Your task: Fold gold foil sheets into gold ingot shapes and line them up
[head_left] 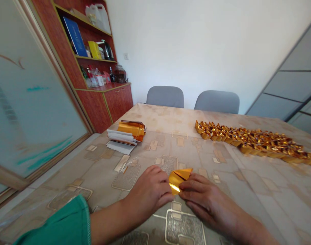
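Observation:
Between my two hands, just above the patterned tablecloth [99,190], is a small piece of gold foil paper [176,180] with folded, pointed corners. My left hand [154,187] is closed on its left edge, the fingers curled and the thumb low. On the other side, my right hand [203,195] pinches the right part with its fingertips. Farther off to the left lies a stack of gold foil sheets [131,128], with white-backed sheets [121,143] fanned out in front. At the right, many folded gold pieces [255,139] stand packed in long rows.
Two grey chairs [165,96] stand behind the table's far edge. A reddish wooden cabinet [118,102] with loaded shelves is at the back left, beside a frosted sliding door [30,102]. Grey panels [293,81] rise at the right.

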Motion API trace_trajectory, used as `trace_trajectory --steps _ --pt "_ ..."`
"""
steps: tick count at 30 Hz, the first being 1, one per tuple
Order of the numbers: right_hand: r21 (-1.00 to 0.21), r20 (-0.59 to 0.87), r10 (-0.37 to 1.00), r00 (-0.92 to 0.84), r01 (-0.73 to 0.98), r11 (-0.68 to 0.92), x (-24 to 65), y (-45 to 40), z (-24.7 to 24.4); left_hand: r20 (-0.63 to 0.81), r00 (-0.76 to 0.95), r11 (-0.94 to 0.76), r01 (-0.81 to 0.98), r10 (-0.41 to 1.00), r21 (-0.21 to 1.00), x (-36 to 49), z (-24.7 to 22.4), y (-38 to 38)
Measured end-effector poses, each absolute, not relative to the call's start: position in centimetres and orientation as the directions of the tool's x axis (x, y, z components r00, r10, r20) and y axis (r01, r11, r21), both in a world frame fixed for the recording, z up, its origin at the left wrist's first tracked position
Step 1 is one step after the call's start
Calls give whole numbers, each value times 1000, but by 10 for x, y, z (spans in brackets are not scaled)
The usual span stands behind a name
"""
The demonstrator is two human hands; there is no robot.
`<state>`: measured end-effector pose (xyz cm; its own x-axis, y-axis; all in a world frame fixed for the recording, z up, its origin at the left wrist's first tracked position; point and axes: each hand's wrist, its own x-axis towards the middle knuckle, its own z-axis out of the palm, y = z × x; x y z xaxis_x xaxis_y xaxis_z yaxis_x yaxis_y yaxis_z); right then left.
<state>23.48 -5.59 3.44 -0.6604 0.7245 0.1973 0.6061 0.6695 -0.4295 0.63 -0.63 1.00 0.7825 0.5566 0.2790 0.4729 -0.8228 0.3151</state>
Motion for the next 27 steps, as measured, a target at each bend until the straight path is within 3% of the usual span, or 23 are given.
trace_trajectory --steps 5,8,10,11,15,22,27 --pt "-461 275 728 -628 578 673 239 -52 35 252 706 -734 541 661 409 20 5 2" --pt "-551 453 815 -361 605 574 244 -38 26 258 697 -718 517 669 466 20 1 2" --pt "-615 492 858 -147 639 462 247 -22 19 266 692 -714 506 671 484 19 0 2" --pt "-634 477 871 -119 640 435 247 -14 15 266 691 -712 505 672 487 19 -1 3" --pt "-640 330 917 -223 662 391 245 11 4 244 688 -701 524 683 484 20 0 3" --pt "-694 221 928 -301 619 367 239 5 0 241 680 -690 528 693 495 20 8 3" --pt "-908 123 937 -326 345 239 233 -11 5 244 641 -650 530 728 544 20 7 5"
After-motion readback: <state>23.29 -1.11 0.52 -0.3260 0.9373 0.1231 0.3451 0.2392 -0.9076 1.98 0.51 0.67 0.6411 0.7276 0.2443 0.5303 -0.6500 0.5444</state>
